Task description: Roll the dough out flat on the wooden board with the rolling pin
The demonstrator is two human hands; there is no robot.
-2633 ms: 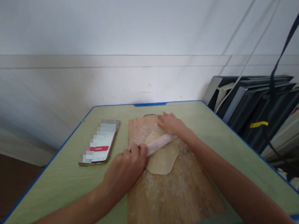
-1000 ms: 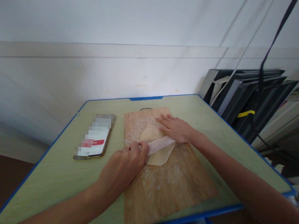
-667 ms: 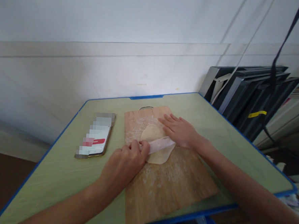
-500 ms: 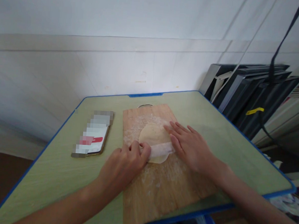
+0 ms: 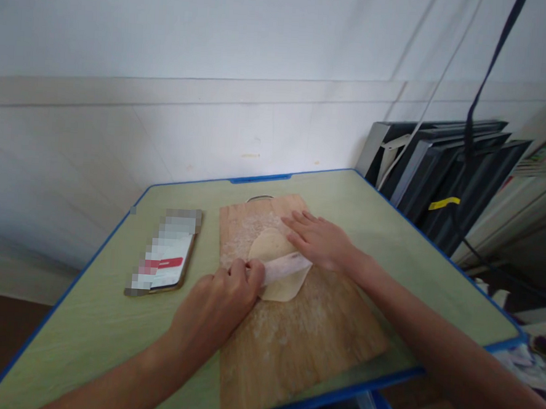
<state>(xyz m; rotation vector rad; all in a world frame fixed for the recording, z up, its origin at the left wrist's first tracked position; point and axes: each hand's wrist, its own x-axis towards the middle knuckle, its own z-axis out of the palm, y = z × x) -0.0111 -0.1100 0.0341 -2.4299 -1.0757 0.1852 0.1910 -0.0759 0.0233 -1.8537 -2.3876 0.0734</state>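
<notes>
A flat, pale round of dough (image 5: 284, 291) lies on a floured wooden cutting board (image 5: 292, 347). Across it, slightly tilted, lies a white rolling pin (image 5: 287, 268). My left hand (image 5: 230, 291) is closed around the pin's left end, the fingers curled over it at the dough's left edge. With fingers stretched out and lying nearly flat, my right hand (image 5: 324, 241) is at the pin's right end and over the dough's right edge. The palm hides that end of the pin, so how it touches is unclear.
A phone (image 5: 170, 254) with a partly blurred screen lies left of the board on the green, blue-edged table (image 5: 85, 322). Dark folders or panels (image 5: 441, 178) lean against the white wall at the right. A dark strap (image 5: 481, 87) hangs there.
My right hand has moved forward and left, the pin's right end swinging farther from me so the pin tilts more. More dough shows on the near side. The whole view has shifted slightly.
</notes>
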